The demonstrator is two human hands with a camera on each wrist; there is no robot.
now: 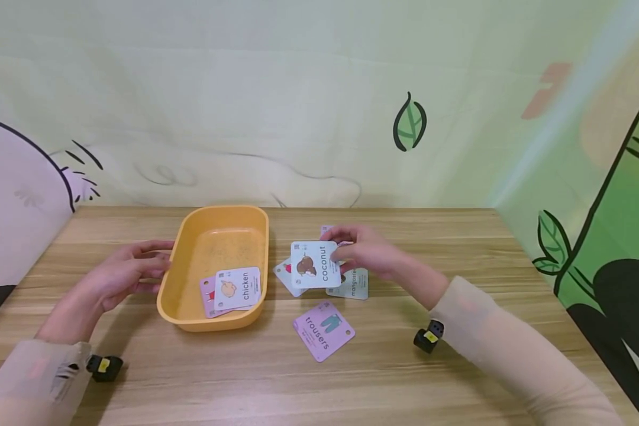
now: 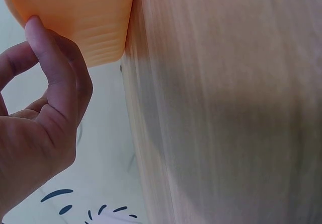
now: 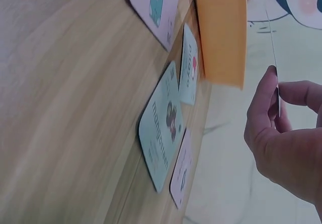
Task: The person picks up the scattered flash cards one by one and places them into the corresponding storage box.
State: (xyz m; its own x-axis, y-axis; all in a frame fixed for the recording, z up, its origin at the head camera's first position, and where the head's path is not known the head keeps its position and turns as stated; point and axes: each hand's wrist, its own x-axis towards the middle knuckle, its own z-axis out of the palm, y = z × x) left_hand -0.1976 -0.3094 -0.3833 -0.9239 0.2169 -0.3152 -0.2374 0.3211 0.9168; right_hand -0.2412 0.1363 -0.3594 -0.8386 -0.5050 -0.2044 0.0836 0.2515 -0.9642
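My right hand (image 1: 370, 251) pinches a pale blue flashcard (image 1: 307, 269) marked "coconut" at its right edge, between thumb and fingers. In the right wrist view this card is edge-on, raised above the table. Beneath it lie a mangosteen card (image 3: 163, 126), a pitaya card (image 3: 188, 65) and a purple card (image 3: 181, 171), partly overlapped in the head view. My left hand (image 1: 130, 272) touches the left outer side of a yellow plastic tray (image 1: 213, 324), fingertips at its wall and rim (image 2: 90, 17). Inside the tray, a chicken card (image 1: 236, 288) overlaps a purple card (image 1: 207, 290).
A purple trousers card (image 1: 325, 331) lies nearer me on the wooden table (image 1: 234, 378), right of the tray. Behind the table hangs a printed backdrop (image 1: 298, 118) with leaves. Each sleeve carries a small black camera (image 1: 428, 337).
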